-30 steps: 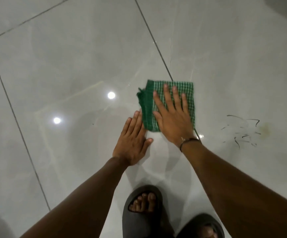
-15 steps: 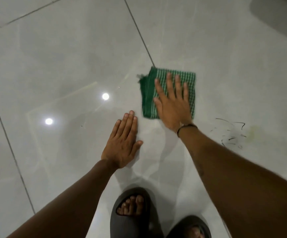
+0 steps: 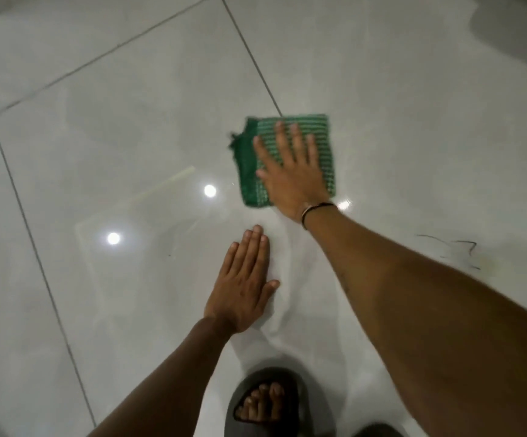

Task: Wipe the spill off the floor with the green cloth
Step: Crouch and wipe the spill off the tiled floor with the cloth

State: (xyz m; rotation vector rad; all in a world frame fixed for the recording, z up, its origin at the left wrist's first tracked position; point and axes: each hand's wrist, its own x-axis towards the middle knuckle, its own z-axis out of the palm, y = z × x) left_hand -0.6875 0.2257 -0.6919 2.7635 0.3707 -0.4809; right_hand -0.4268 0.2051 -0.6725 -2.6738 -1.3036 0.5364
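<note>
**Green cloth flat on the tiles, one palm on top of it**

So here's the scene looking down from head height. The green cloth [image 3: 327, 149] is lying folded into a rough square on the glossy pale floor [image 3: 129, 137], right where a dark grout line [image 3: 249, 55] runs up and away from its top edge. It's a green and white check weave, with a darker bunched edge and some frayed threads along its left side.

The right hand [image 3: 290, 181] is pressed palm-down on the cloth, fingers [image 3: 282, 137] stretched out straight and slightly spread, pointing away from the body. Nothing is pinched or gripped, it's just flat pressure. There's a thin dark band [image 3: 317, 209] on that wrist.

The left hand [image 3: 243, 288] is flat on bare tile, nearer the body and a little to the left of the cloth, not touching it. Its fingers lie close together with the thumb sticking out to the side.

Off to the right, well apart from the cloth, there are some thin dark squiggly marks [image 3: 457, 250] with a faint yellowish patch next to them. Might be the spill, but it's too blurry to say for sure.

At the bottom edge a foot in a dark slide sandal [image 3: 246, 395] is planted between the two forearms. Two bright light reflections [image 3: 210, 190] show on the tile left of the cloth.
</note>
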